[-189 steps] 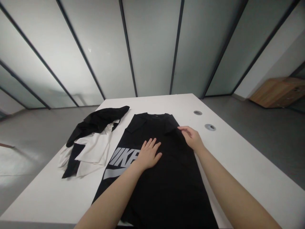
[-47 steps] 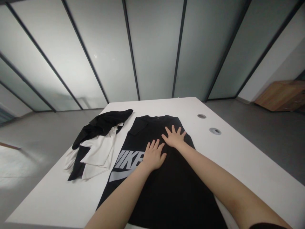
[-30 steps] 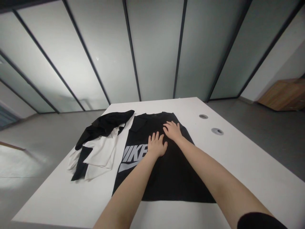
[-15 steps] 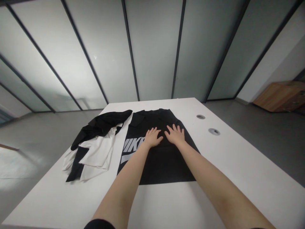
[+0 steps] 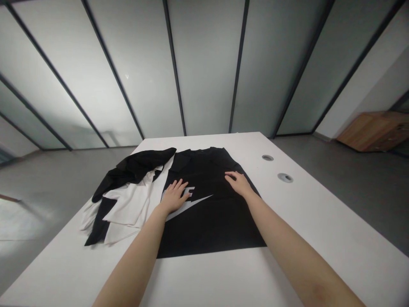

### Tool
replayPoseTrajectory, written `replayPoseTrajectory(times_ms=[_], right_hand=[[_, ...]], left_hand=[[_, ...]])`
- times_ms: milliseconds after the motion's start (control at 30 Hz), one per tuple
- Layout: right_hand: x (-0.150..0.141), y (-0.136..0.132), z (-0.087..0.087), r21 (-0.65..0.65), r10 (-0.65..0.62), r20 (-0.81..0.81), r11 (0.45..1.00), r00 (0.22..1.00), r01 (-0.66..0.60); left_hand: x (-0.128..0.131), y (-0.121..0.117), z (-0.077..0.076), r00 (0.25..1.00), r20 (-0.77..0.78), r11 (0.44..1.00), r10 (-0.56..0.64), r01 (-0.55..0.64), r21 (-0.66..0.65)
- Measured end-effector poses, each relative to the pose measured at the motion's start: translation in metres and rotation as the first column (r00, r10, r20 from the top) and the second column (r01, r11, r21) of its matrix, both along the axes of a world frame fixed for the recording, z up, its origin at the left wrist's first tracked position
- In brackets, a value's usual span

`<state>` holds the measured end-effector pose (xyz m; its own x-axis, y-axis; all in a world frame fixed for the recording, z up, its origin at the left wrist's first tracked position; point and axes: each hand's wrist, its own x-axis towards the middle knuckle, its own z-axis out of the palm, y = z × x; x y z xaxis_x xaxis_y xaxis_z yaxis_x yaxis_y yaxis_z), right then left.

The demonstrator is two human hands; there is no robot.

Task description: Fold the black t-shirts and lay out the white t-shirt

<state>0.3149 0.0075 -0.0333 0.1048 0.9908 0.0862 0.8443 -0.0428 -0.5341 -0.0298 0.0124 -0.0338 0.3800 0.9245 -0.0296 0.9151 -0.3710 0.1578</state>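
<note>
A black T-shirt (image 5: 207, 221) with a pale printed logo lies spread on the white table, collar toward the far edge and hem toward me. On the shirt's left side, over part of the lettering, rests my left hand (image 5: 174, 196), open with fingers spread. My right hand (image 5: 239, 183) is at the shirt's right side, open with fingers stretched toward the left; whether it touches the cloth is hard to tell. Neither hand holds anything. Left of the shirt lies a loose heap of clothes, with a black garment (image 5: 128, 170) over a white garment (image 5: 129, 207).
The white table (image 5: 306, 221) has two round grommets, a farther one (image 5: 267, 157) and a nearer one (image 5: 285, 178), on its right side. Frosted glass panels (image 5: 204, 68) stand behind it. A wooden cabinet (image 5: 367, 130) is at the far right.
My left hand has moved left and toward me across the shirt, uncovering the logo's swoosh. My right hand has shifted slightly, its fingers now closer together.
</note>
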Motion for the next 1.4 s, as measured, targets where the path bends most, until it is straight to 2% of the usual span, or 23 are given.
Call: replayPoseTrajectory(times_ms=[67, 167, 233, 300, 367, 433, 533, 633, 733, 800, 900, 967, 1033, 1133, 1267, 1400], right_hand=[[0.008, -0.011, 0.002, 0.027, 0.063, -0.072, 0.998, 0.995, -0.062], [0.015, -0.032, 0.007, 0.024, 0.205, -0.140, 0.979, 0.969, -0.204], [0.014, -0.047, 0.014, -0.026, 0.302, -0.088, 0.952, 0.949, -0.306], [0.006, -0.064, 0.023, -0.148, 0.360, 0.029, 0.924, 0.933, -0.352], [-0.009, -0.082, 0.031, -0.316, 0.362, 0.122, 0.897, 0.924, -0.309], [-0.026, -0.100, 0.037, -0.459, 0.339, 0.146, 0.855, 0.929, -0.240], [-0.048, -0.113, 0.036, -0.556, 0.341, 0.172, 0.808, 0.924, -0.195], [-0.055, -0.103, 0.024, -0.494, 0.295, 0.225, 0.856, 0.929, -0.153], [-0.048, -0.078, 0.007, -0.314, 0.241, 0.243, 0.936, 0.940, -0.159], [-0.039, -0.063, -0.002, -0.183, 0.201, 0.205, 0.969, 0.958, -0.164], [-0.027, -0.053, -0.011, -0.045, 0.160, 0.103, 0.987, 0.982, -0.156], [-0.020, -0.056, -0.014, -0.032, 0.166, 0.106, 0.986, 0.980, -0.164], [-0.013, -0.062, -0.012, -0.089, 0.177, 0.165, 0.982, 0.970, -0.164], [-0.003, -0.073, -0.003, -0.196, 0.198, 0.234, 0.969, 0.952, -0.153], [0.010, -0.081, 0.021, -0.194, 0.206, 0.268, 0.968, 0.941, -0.157], [0.010, -0.085, 0.036, -0.160, 0.140, 0.203, 0.981, 0.969, -0.108]], left_hand=[[-0.006, -0.007, 0.001, 1.000, -0.005, 0.999, 0.023, -0.023, -0.023], [0.000, -0.016, 0.008, 0.999, -0.041, 0.999, 0.023, -0.024, -0.033], [0.011, -0.024, 0.018, 0.997, -0.075, 0.999, 0.032, -0.032, -0.001], [0.025, -0.037, 0.029, 0.991, -0.118, 0.998, 0.061, -0.059, 0.023], [0.038, -0.051, 0.039, 0.986, -0.157, 0.998, 0.062, -0.064, -0.008], [0.049, -0.066, 0.043, 0.983, -0.179, 0.998, 0.029, -0.039, -0.051], [0.059, -0.080, 0.039, 0.984, -0.176, 1.000, 0.013, -0.016, -0.019], [0.060, -0.076, 0.026, 0.990, -0.139, 0.999, -0.002, 0.008, 0.037], [0.053, -0.054, 0.011, 0.996, -0.085, 0.993, -0.024, 0.034, 0.112], [0.046, -0.037, 0.002, 0.998, -0.058, 0.989, -0.027, 0.035, 0.144], [0.036, -0.021, -0.007, 1.000, -0.027, 0.990, 0.008, -0.004, 0.143], [0.034, -0.020, -0.007, 0.998, -0.021, 0.988, 0.056, -0.053, 0.146], [0.034, -0.026, -0.002, 0.996, -0.025, 0.982, 0.089, -0.084, 0.167], [0.041, -0.039, 0.012, 0.990, -0.018, 0.969, 0.142, -0.135, 0.207], [0.053, -0.052, 0.030, 0.976, 0.013, 0.956, 0.219, -0.217, 0.199], [0.064, -0.059, 0.025, 0.991, 0.017, 0.967, 0.131, -0.132, 0.218]])
